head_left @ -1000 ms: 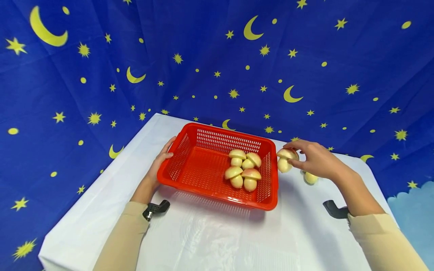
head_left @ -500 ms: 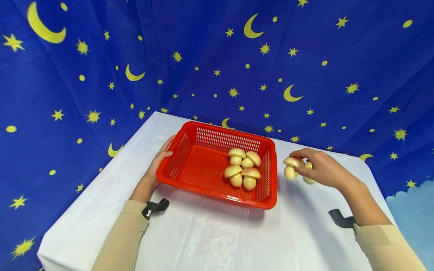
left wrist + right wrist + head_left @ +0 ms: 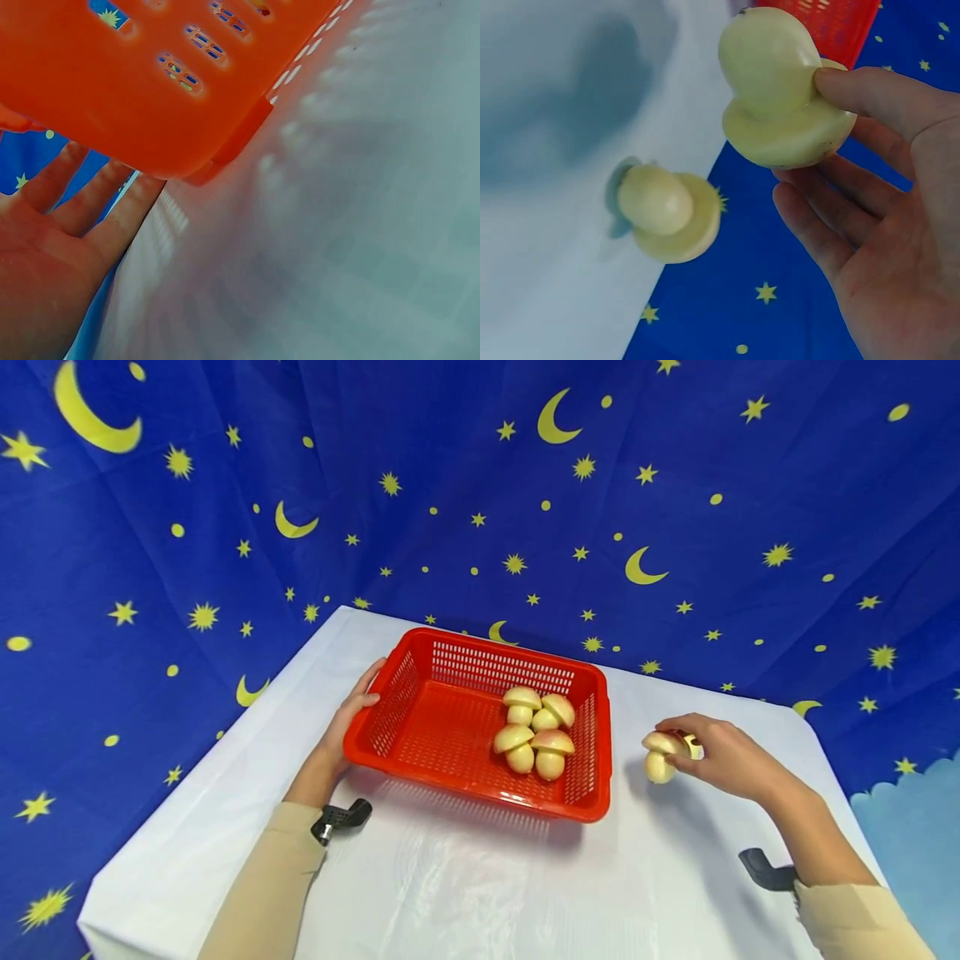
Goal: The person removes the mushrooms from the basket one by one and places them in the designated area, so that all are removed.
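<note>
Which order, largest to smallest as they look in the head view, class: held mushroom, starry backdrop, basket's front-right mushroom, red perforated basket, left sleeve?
1. Starry backdrop
2. Red perforated basket
3. Left sleeve
4. Held mushroom and front-right mushroom: too alike to rank

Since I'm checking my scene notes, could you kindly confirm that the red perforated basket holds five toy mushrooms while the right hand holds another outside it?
Not quite: the head view shows four toy mushrooms in the red perforated basket, not five. The right hand does hold another mushroom outside it.
</note>
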`<state>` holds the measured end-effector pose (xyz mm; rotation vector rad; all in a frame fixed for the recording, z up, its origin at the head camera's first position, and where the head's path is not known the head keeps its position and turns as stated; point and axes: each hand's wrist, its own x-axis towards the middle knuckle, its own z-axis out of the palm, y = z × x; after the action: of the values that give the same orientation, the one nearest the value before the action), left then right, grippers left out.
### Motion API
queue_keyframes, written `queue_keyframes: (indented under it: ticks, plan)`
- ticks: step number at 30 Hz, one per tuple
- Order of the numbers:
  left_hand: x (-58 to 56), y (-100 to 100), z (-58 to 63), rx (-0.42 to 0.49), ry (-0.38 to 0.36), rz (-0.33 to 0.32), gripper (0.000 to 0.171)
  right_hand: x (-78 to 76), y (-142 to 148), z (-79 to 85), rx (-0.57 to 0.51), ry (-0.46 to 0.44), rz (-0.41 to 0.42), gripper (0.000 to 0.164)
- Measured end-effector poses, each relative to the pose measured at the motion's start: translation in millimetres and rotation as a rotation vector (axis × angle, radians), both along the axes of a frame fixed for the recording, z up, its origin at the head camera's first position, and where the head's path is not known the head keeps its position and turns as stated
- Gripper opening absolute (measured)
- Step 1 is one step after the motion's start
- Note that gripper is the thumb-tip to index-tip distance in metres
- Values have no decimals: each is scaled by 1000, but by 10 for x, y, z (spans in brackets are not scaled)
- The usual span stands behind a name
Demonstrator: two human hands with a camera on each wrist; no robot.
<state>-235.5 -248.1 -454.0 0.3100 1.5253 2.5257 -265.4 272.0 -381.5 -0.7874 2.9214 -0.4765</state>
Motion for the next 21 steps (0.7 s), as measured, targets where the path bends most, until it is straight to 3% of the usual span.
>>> queue_keyframes:
  ticks: [8, 21]
  plan:
    - [-18, 18, 33, 1, -11, 10, 57, 36, 153, -132, 18, 27, 18, 40]
    - [3, 4, 14, -17, -7, 10, 56, 77, 283, -294, 77, -29, -60, 39]
